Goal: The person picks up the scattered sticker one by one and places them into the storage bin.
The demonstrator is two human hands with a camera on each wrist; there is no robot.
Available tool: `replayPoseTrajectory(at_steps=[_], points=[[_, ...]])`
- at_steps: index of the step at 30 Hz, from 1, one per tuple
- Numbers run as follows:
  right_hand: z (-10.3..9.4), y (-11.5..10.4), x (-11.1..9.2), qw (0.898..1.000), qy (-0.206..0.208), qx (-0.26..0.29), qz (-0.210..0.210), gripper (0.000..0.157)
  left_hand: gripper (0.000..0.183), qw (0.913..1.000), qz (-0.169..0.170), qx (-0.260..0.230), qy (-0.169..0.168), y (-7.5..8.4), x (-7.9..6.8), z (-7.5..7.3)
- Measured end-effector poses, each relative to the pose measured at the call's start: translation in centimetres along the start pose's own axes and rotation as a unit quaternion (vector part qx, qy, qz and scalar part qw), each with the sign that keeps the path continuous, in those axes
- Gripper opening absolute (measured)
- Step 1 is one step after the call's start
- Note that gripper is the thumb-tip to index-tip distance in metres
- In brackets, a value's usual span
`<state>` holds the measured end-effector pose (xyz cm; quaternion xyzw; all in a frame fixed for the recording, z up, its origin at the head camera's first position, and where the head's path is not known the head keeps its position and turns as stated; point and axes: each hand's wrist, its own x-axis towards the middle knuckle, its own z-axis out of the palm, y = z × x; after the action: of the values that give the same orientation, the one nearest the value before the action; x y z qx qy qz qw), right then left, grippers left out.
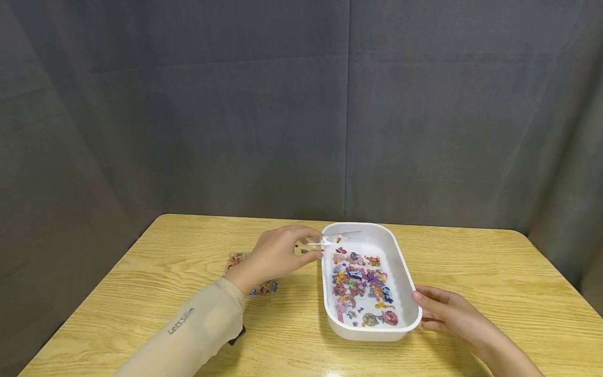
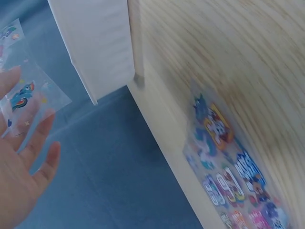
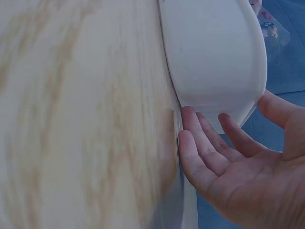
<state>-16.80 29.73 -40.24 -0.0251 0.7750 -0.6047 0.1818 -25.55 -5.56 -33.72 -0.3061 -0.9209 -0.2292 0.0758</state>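
My left hand [image 1: 282, 251] pinches a clear plastic sticker sheet [image 2: 56, 95] at the left rim of a white tray [image 1: 406, 272]. Part of that sheet overlaps the tray's far end in the head view. Small colourful stickers [image 1: 360, 283] are spread over the tray's bottom. At the tray's near right corner, my right hand [image 1: 447, 311] grips it, thumb at the rim and fingers against the outer wall, as the right wrist view shows. Another printed sticker sheet [image 2: 228, 167] lies on the table, partly hidden behind my left forearm in the head view.
A pale wooden table [image 1: 490, 272] with rounded far corners carries everything. Behind it hangs a dark grey curtain [image 1: 264, 131]. A small dark object [image 1: 237, 336] pokes out from beneath my left sleeve.
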Motion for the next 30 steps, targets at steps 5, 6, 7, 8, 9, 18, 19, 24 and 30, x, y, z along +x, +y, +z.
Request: replayPoseTrajectory(at_steps=[5, 6, 7, 8, 9, 18, 19, 24, 30], points=[[0.0, -0.1, 0.0, 1.0, 0.0, 0.002, 0.002, 0.07, 0.04, 0.9998, 0.012, 0.01, -0.011, 0.9, 0.6, 0.4], [0.0, -0.1, 0.0, 1.0, -0.001, 0.003, 0.002, 0.07, 0.04, 0.9997, 0.015, 0.013, -0.013, 1.1, 0.7, 0.5], [0.0, -0.1, 0.0, 1.0, -0.001, 0.004, 0.003, 0.07, 0.041, 0.9996, 0.018, 0.016, -0.014, 1.3, 0.8, 0.6], [-0.1, -0.1, 0.0, 1.0, -0.002, 0.005, 0.003, 0.07, 0.041, 0.9995, 0.021, 0.018, -0.016, 1.5, 0.9, 0.7], [-0.1, -0.1, 0.1, 1.0, -0.003, 0.005, 0.003, 0.07, 0.041, 0.9993, 0.025, 0.021, -0.018, 1.6, 1.0, 0.8], [0.0, -0.1, 0.1, 1.0, -0.003, 0.004, 0.0, 0.07, 0.043, 0.9963, 0.056, 0.043, -0.049, 2.8, 1.7, 1.8], [0.0, -0.1, 0.1, 1.0, -0.003, 0.004, -0.001, 0.07, 0.043, 0.9958, 0.06, 0.045, -0.053, 2.9, 1.7, 1.9], [-0.1, -0.1, 0.1, 1.0, -0.004, 0.004, -0.001, 0.07, 0.042, 0.9937, 0.075, 0.053, -0.064, 3.5, 1.7, 2.4], [-0.1, -0.1, 0.1, 1.0, 0.002, -0.001, 0.001, 0.07, 0.043, 0.9922, 0.077, 0.059, -0.078, 4.1, 1.9, 3.0]])
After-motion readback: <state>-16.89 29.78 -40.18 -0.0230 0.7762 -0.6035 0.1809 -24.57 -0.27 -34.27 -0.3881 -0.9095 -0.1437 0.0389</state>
